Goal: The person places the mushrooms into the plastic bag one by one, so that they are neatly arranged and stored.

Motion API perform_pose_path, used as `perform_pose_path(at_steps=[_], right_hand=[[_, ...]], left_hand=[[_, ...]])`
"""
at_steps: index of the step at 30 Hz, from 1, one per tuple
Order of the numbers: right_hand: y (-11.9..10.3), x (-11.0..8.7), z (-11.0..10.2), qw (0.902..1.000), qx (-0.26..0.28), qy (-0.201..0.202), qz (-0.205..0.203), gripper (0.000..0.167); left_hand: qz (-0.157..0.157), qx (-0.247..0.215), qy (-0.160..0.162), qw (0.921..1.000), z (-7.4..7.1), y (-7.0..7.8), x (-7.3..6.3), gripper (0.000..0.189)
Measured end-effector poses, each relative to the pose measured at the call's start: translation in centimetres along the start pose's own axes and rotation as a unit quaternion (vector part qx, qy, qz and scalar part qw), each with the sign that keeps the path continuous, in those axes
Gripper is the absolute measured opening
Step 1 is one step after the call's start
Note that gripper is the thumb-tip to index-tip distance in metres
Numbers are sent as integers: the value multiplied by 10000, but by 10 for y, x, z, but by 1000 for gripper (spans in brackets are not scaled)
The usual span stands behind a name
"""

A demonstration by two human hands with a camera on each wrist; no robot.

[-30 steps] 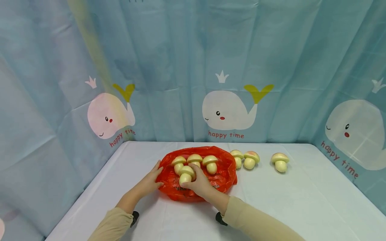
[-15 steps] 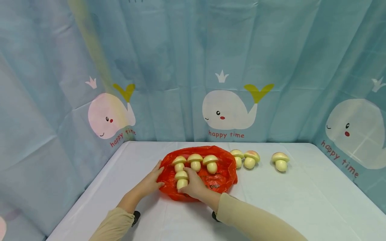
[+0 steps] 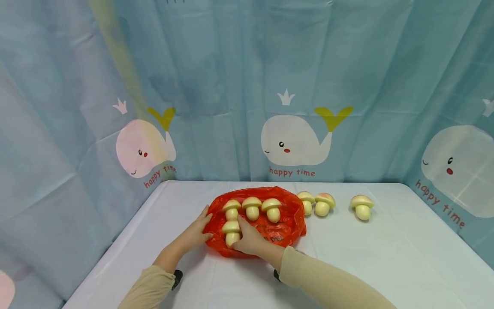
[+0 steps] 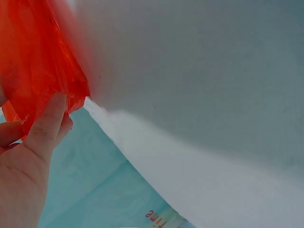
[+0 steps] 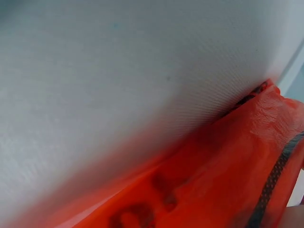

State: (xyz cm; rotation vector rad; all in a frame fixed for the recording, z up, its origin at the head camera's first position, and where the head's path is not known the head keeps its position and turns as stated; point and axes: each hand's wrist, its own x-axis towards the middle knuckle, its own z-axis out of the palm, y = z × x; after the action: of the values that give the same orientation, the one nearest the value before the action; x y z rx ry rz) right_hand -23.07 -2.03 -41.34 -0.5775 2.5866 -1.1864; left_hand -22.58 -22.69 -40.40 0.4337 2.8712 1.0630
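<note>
Head view: left hand (image 3: 193,235), fingers apart, touches the red bag (image 3: 298,219) at left; inside, right hand (image 3: 251,240) fingers pinch the front mushroom (image 3: 231,233) before three rear mushrooms (image 3: 252,209); three loose mushrooms (image 3: 324,204) lie farther right on the table (image 3: 355,257).

My sleeves (image 3: 328,279) are plain beige, the bag (image 3: 295,214) is bright red with black lettering (image 3: 277,238), and the mushrooms (image 3: 252,208) pair cream stems with yellow-green caps — one cap (image 3: 326,198) blushed pink. The table (image 3: 347,253) is white, the curtain (image 3: 216,77) light blue, patterned with pale whales (image 3: 297,139) — yellow-green tail tips (image 3: 333,119), red cheeks (image 3: 287,150), red "happy time" wording (image 3: 292,172).
</note>
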Motion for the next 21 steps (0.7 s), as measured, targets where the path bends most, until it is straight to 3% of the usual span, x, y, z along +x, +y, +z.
perform_pose_path(at_steps=[12,21], right_hand=[[7,-4,-8,9997,205,101,-126,87],[13,-16,-23,9986,492,159,73,87]], left_hand=[[-82,10,53,10000,1,1,0,62],[-150,-3,91,9998,2,2,0,62]])
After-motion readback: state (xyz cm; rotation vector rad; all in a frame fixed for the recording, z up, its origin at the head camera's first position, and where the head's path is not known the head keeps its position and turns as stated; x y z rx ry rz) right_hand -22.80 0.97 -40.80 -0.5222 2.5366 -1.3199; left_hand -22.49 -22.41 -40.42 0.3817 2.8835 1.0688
